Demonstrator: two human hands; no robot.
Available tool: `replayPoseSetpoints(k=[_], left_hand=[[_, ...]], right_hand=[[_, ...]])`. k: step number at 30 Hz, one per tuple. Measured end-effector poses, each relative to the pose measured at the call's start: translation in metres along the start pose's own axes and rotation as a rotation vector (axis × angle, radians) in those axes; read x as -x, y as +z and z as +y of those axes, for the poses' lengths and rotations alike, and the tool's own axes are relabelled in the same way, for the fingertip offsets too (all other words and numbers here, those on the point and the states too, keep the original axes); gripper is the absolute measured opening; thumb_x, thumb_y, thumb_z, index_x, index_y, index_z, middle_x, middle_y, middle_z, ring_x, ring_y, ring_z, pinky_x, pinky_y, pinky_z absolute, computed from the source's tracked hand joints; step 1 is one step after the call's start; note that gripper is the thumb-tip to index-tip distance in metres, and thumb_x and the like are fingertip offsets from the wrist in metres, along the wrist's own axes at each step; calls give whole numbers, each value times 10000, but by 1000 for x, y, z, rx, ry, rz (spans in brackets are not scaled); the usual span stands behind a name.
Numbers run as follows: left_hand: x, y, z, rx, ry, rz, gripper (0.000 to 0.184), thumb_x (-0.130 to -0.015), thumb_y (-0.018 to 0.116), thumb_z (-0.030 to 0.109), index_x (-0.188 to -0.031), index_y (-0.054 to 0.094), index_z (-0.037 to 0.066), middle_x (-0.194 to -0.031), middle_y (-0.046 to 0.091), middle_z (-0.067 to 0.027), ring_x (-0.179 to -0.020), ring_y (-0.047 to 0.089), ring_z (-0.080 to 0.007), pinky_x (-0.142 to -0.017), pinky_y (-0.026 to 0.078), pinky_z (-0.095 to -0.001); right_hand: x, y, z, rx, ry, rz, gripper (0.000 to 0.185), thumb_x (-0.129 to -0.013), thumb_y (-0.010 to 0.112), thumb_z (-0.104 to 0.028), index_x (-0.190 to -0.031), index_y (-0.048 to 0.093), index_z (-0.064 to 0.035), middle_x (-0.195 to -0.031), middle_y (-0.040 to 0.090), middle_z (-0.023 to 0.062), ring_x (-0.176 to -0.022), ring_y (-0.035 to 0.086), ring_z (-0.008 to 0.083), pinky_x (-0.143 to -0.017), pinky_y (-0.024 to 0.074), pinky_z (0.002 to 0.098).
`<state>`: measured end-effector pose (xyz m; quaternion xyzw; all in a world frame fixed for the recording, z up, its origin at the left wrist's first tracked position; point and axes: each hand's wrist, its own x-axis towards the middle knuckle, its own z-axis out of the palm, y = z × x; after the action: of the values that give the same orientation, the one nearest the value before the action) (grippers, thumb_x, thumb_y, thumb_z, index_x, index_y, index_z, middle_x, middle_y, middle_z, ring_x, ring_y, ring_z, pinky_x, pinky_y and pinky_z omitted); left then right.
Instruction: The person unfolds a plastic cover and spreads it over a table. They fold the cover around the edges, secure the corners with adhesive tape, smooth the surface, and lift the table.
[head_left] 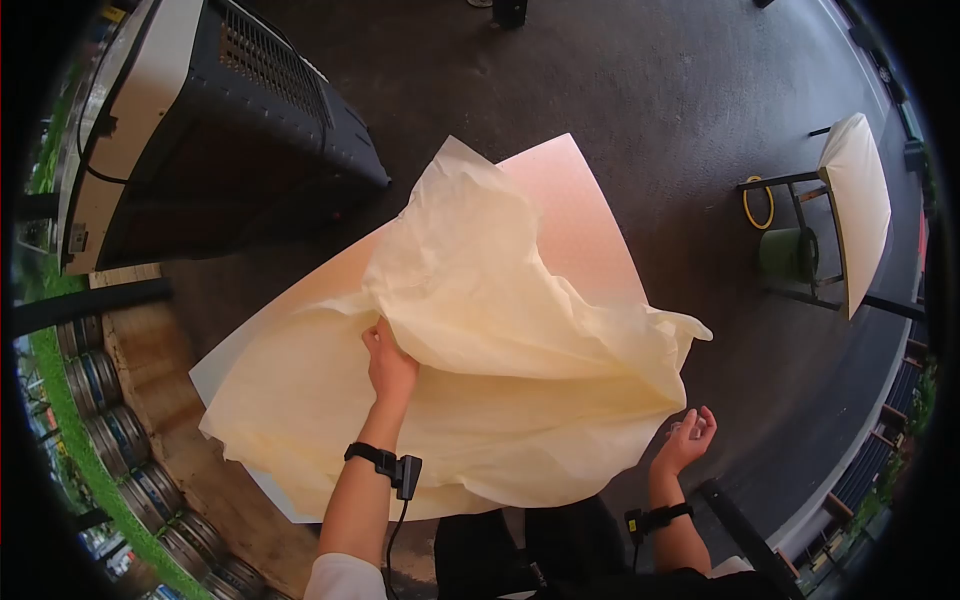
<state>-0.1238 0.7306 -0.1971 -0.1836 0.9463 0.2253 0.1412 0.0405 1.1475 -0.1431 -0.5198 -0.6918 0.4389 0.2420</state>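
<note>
Now the left hand (393, 368) clamps the cream sheet (460, 265) at mid-frame, longest left to right; its right edge sits just beside the curled right hand (684, 443), whose grip I can't tell.

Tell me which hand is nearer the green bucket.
Right. The right hand is short of the green bucket, on the same side; the left hand is farther left, holding the cloth.

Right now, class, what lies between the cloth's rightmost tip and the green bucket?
Only bare floor lies between the cloth and bucket there, in the head view.
</note>
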Motion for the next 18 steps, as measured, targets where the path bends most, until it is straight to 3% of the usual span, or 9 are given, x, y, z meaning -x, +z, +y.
replayPoseSetpoints(k=[2, 4, 5, 6, 7, 8, 11, 14, 18], left_hand=[[-1, 1, -2, 4, 43, -19, 678, -810, 697, 100, -1402, 367, 98, -1243, 456, -179, -1051, 590, -409, -827, 522, -482], [-6, 3, -5, 48, 85, -55, 670, -822, 693, 122, -1408, 369, 97, -1252, 465, -176, -1060, 587, -417, -848, 515, -476], [-15, 2, -3, 42, 101, -90, 662, -828, 691, 141, -1408, 375, 90, -1277, 465, -175, -1070, 582, -418, -859, 509, -474], [-27, 0, 0, 37, 117, -122, 655, -834, 689, 161, -1407, 381, 84, -1302, 465, -174, -1079, 577, -418, -870, 503, -472], [-34, -3, -1, 31, 134, -151, 649, -840, 687, 181, -1407, 387, 77, -1327, 465, -173, -1088, 572, -419, -882, 498, -469], [-27, -19, 7, -6, 344, -87, 635, -844, 684, 199, -1398, 404, 66, -1344, 469, -170, -1105, 563, -414, -898, 486, -470], [9, -77, -7, 50, 638, -58, 624, -844, 686, 206, -1389, 417, 59, -1350, 474, -172, -1122, 550, -409, -913, 474, -470], [48, -93, -62, 19, 604, -132, 614, -844, 687, 212, -1379, 431, 51, -1355, 479, -174, -1139, 538, -405, -928, 462, -471], [52, -52, -109, -5, 504, -172, 602, -844, 689, 220, -1367, 448, 41, -1363, 485, -176, -1162, 521, -399, -948, 446, -471]], right_hand=[[29, 1, -12, -30, -256, -183, 199, -877, 681, -75, -1019, 549, -30, -777, 558, 31, -604, 533, 123, -525, 445, 274], [68, 25, -66, 101, -772, -562, 212, -799, 747, -50, -934, 584, -41, -775, 599, 86, -646, 578, 183, -586, 480, 304], [92, 39, -72, 107, -726, -794, 244, -717, 790, -29, -874, 606, -56, -787, 628, 123, -673, 611, 252, -598, 493, 336], [115, 61, -82, 139, -768, -980, 249, -712, 782, -25, -898, 623, -71, -783, 635, 98, -669, 622, 271, -593, 504, 346], [137, 79, -75, 208, -852, -1111, 169, -797, 728, -108, -930, 631, -72, -775, 646, 93, -671, 636, 282, -590, 507, 345], [154, 94, -64, 297, -917, -1202, 183, -800, 725, -112, -946, 623, -73, -797, 638, 94, -692, 628, 283, -606, 502, 347], [185, 134, -26, 574, -1069, -1353, 226, -809, 717, -124, -995, 599, -74, -864, 615, 96, -757, 604, 287, -655, 487, 355], [191, 155, -3, 762, -1141, -1393, 269, -818, 709, -136, -1043, 576, -76, -930, 591, 98, -821, 580, 290, -705, 472, 363], [190, 166, 10, 884, -1176, -1416, 326, -830, 699, -153, -1107, 545, -78, -1019, 559, 101, -907, 548, 294, -771, 452, 373]])
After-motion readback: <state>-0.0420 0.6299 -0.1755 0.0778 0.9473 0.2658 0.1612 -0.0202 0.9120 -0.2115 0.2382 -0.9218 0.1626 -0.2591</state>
